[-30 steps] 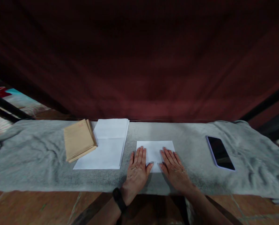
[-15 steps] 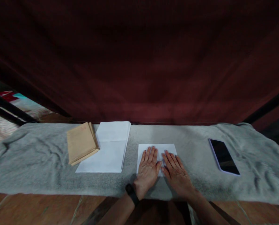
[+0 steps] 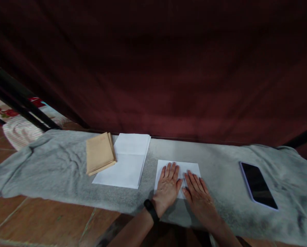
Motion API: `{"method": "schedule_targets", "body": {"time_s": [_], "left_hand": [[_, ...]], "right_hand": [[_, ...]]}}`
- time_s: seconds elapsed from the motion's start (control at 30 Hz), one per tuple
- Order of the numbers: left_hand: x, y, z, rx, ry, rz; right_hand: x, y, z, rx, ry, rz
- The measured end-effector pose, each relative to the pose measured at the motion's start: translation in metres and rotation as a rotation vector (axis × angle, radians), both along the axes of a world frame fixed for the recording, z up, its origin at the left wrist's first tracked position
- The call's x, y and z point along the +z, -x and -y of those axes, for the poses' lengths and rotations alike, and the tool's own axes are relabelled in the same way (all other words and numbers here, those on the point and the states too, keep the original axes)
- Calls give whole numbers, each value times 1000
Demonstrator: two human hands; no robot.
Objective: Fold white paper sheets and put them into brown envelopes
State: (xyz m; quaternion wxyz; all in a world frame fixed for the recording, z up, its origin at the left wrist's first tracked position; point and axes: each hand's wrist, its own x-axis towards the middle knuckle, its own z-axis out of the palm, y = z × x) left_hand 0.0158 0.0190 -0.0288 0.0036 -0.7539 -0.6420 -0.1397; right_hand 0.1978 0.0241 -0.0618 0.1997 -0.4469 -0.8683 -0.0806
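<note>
Both my hands lie flat, fingers stretched out, on a folded white sheet of paper (image 3: 192, 167) in the middle of the grey cloth (image 3: 53, 168). My left hand (image 3: 168, 187), with a black band on its wrist, covers the sheet's left half. Pressed on the right half is my right hand (image 3: 198, 197). The two hands almost touch at the thumbs. Neither hand grips anything.
A stack of white paper (image 3: 129, 159) lies to the left, with a pile of tan envelopes (image 3: 100, 157) overlapping its left edge. A dark phone (image 3: 258, 185) rests face up at the right. A dark red curtain (image 3: 153, 68) hangs behind. Brown tiled floor (image 3: 40, 223) shows in front.
My left hand has slid right onto the sheet, closing the gap to my right hand. The view has swung a little left.
</note>
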Motion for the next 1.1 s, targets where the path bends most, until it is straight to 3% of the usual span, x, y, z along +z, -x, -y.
{"method": "schedule_targets", "body": {"time_s": [0.23,0.6,0.83,0.97,1.1], "left_hand": [[0,0,0,5,-20,37],[-8,14,11,203,-74,11],[-14,7,23,31,-71,57],[-12,19,20,152,-40,280],[-1,42,12,354,49,874]], "right_hand": [[-6,-6,1,-52,11,-5],[-3,-31,-18,-240,-73,-112],[14,16,-8,-53,104,-82],[15,35,6,-28,166,-25],[14,35,9,-28,168,-19]]}}
